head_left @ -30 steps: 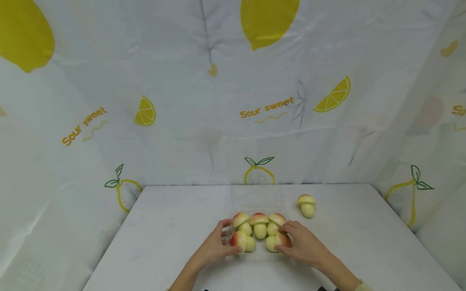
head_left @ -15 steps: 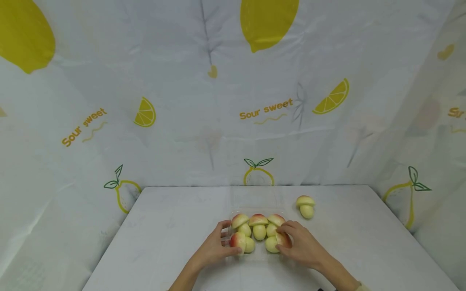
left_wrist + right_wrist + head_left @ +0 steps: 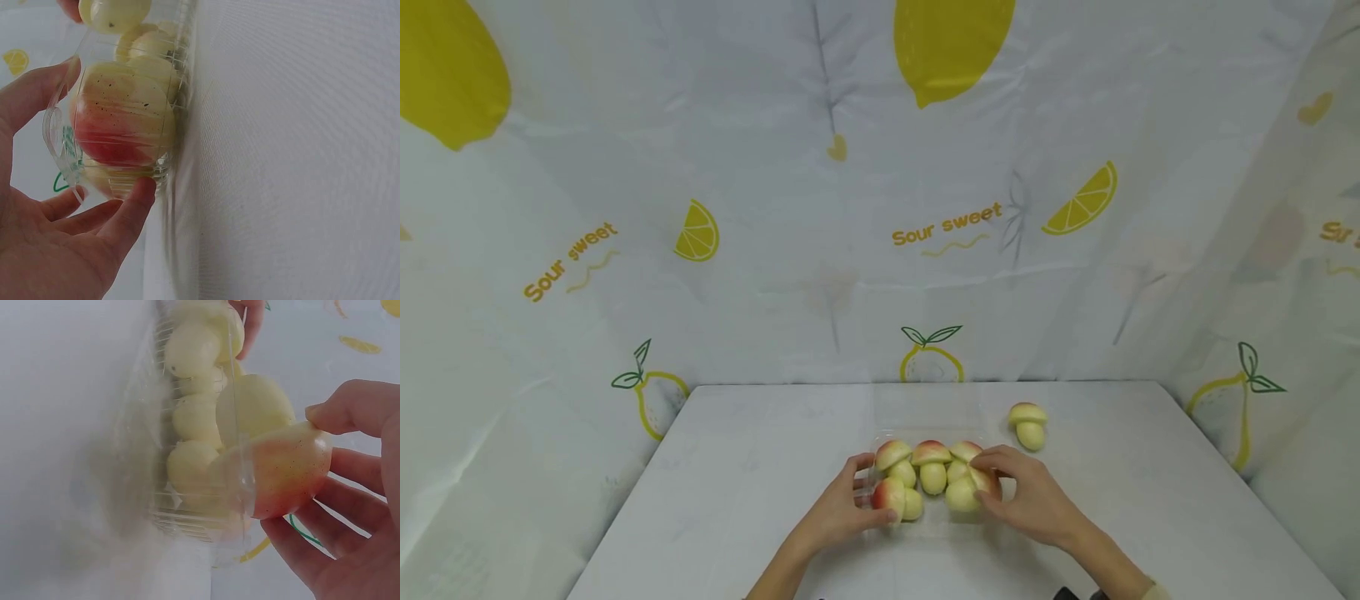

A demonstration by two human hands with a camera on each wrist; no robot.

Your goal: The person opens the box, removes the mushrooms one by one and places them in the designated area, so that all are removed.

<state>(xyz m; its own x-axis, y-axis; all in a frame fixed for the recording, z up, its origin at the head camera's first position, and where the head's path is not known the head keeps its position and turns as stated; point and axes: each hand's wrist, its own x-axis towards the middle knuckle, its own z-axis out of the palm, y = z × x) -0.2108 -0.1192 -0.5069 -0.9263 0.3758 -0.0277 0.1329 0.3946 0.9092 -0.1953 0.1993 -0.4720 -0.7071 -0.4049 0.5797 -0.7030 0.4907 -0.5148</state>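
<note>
A clear plastic box (image 3: 936, 523) holds several model mushrooms, pale yellow-green with red-blushed caps. My left hand (image 3: 842, 508) grips the box's left end; in the left wrist view the thumb touches its rim and the fingers press the outer wall beside a red-capped mushroom (image 3: 122, 119). With my right hand (image 3: 1030, 504) I pinch one mushroom (image 3: 290, 465) by its cap, thumb on one side and fingers on the other. In the right wrist view that cap stands partly above the box rim, its stem pointing inward over the other mushrooms (image 3: 194, 415).
The box's transparent lid (image 3: 925, 407) stands open at the back. One more mushroom (image 3: 1028, 427) lies on the white table (image 3: 760, 467) behind and right of the box. A lemon-print cloth (image 3: 775, 275) hangs behind and at both sides.
My right hand has lifted its mushroom slightly from the box's front right corner, tilting it. The left hand keeps its grip on the box.
</note>
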